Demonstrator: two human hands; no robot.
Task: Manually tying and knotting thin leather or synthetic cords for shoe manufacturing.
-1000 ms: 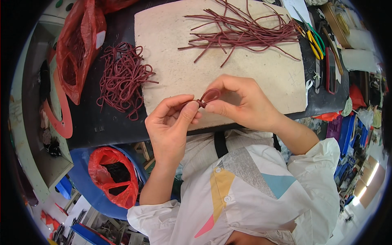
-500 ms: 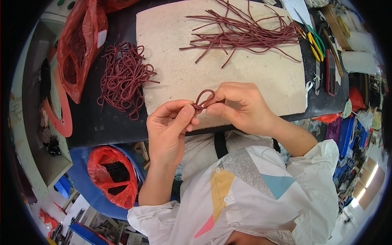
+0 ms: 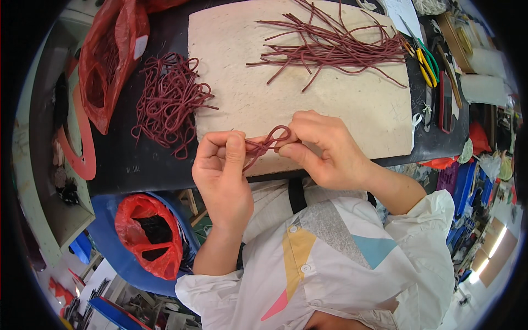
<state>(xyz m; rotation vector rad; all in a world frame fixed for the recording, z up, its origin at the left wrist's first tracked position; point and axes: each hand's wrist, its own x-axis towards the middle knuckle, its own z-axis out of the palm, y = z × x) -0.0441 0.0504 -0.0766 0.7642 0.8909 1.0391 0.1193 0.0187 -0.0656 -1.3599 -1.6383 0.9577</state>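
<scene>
Between my hands is a dark red cord (image 3: 266, 146) with a loop and a knot in its middle. My left hand (image 3: 223, 159) pinches the cord left of the knot, between thumb and fingers. On the other side, my right hand (image 3: 322, 144) grips it by the loop, its thumb pressed against the fingers. A short piece of cord hangs below the knot. Both hands are over the near edge of a pale board (image 3: 236, 93). To the left lies a tangled heap of looped dark red cords (image 3: 170, 104); straight cut cords (image 3: 335, 49) are spread across the board's far side.
Yellow-handled pliers (image 3: 424, 67) and green-handled scissors (image 3: 433, 61) lie at the right beside the board. A red plastic bag (image 3: 110, 66) rests at the far left of the black table (image 3: 124, 173). Below stands a blue tub (image 3: 102, 228) with another red bag (image 3: 132, 212) inside.
My left hand has moved slightly left, away from the knot, and its fingers have curled in. The knot and the cord below it now show between my hands.
</scene>
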